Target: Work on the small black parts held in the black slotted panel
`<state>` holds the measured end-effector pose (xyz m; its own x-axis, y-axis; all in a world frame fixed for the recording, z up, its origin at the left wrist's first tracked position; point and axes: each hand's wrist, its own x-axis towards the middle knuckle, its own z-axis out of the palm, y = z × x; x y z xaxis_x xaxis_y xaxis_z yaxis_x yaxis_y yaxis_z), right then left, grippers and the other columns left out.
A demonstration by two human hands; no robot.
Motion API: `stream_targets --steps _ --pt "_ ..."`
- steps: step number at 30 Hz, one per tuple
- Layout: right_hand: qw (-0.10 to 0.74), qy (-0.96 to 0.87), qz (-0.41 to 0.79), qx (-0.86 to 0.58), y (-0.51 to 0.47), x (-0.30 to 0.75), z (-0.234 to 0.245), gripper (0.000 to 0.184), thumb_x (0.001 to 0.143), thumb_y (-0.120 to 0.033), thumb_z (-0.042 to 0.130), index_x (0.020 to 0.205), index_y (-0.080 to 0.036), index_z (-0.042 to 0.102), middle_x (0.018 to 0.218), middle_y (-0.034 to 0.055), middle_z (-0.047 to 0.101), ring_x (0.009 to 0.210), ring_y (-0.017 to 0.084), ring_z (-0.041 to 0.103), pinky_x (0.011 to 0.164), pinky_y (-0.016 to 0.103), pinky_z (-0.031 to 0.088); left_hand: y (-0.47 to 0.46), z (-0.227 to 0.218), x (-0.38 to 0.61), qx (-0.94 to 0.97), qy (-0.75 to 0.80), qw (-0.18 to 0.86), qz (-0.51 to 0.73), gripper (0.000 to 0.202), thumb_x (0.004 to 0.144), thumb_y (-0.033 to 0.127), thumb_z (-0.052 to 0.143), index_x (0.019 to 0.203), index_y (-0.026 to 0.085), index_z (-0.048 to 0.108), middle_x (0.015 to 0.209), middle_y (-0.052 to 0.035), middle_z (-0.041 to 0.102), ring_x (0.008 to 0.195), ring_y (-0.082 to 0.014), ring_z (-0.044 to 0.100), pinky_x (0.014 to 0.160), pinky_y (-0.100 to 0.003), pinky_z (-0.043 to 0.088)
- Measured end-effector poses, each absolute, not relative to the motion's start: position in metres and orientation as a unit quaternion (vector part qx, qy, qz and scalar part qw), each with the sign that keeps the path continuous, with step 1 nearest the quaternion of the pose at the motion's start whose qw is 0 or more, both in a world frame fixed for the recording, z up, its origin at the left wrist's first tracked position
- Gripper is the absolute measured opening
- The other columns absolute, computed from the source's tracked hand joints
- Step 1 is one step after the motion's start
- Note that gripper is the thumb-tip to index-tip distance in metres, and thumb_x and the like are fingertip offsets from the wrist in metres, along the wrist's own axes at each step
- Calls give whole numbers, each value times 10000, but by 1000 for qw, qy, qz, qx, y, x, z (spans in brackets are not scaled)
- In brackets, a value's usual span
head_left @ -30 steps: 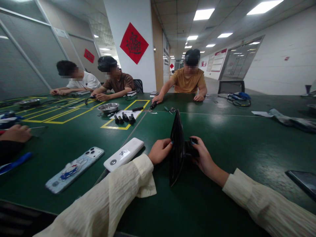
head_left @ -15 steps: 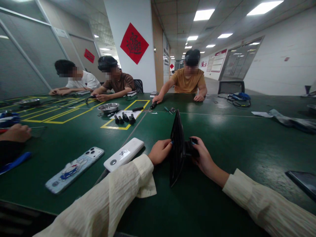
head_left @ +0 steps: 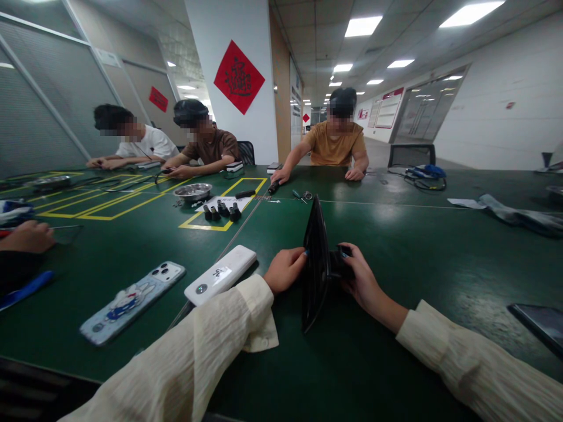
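Observation:
A thin black panel (head_left: 315,275) stands on edge on the green table, seen almost side-on, with a black block-shaped part (head_left: 338,264) on its right face. I cannot make out what kind of device it is. My right hand (head_left: 359,272) is closed around the block, thumb on top. On the other side, my left hand (head_left: 285,271) has its fingers curled against the panel's left face; the fingertips are partly hidden. Left of that wrist lie a white power bank (head_left: 229,272) and a phone in a rabbit-pattern case (head_left: 132,302).
Black cylindrical parts (head_left: 223,210) stand near a metal bowl (head_left: 193,192). A screwdriver (head_left: 299,195) lies farther back. Across the table sits a person (head_left: 336,140); another's hand (head_left: 30,237) is at far left. A dark tablet-like slab (head_left: 539,325) rests at right.
Both my hands and the black panel stay put. The round display on the power bank now shows small green lights. Blue-and-white material at far left has shifted slightly.

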<state>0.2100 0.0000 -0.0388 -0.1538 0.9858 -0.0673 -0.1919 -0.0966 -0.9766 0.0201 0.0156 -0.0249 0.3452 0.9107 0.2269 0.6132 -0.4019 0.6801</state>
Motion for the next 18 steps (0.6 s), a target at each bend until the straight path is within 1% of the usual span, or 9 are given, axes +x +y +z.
stream_targets --steps 2,4,7,11,18 --pt "489 -462 603 -428 -1 210 -37 313 755 -379 475 1048 -288 413 729 -26 500 505 113 490 329 173 266 15 -25 20 783 485 249 299 428 874 409 258 727 135 553 683 -23 562 650 -149 492 660 -258 400" --pt "488 -462 605 -427 -1 210 -36 318 753 -382 473 1050 -287 410 725 -29 498 488 106 477 325 173 266 16 -26 21 777 492 248 304 465 882 425 222 699 138 539 659 -19 546 640 -147 484 661 -260 397" --pt "489 -464 603 -427 -1 211 -38 323 752 -384 471 1056 -288 413 723 -32 493 468 98 461 319 173 261 16 -28 22 766 511 249 301 509 881 457 188 626 143 498 591 -6 486 596 -136 451 616 -252 382" --pt "496 -462 602 -422 2 211 -42 318 755 -381 481 1058 -303 422 744 -31 498 485 103 477 320 174 262 16 -29 22 767 514 242 298 503 874 462 208 605 142 489 547 10 433 554 -121 410 570 -237 360" --pt "500 -453 606 -421 2 210 -42 314 750 -373 487 1049 -301 426 737 -33 508 496 106 491 333 173 274 15 -27 22 771 508 240 299 477 866 459 226 581 152 453 535 18 411 535 -112 391 550 -227 341"
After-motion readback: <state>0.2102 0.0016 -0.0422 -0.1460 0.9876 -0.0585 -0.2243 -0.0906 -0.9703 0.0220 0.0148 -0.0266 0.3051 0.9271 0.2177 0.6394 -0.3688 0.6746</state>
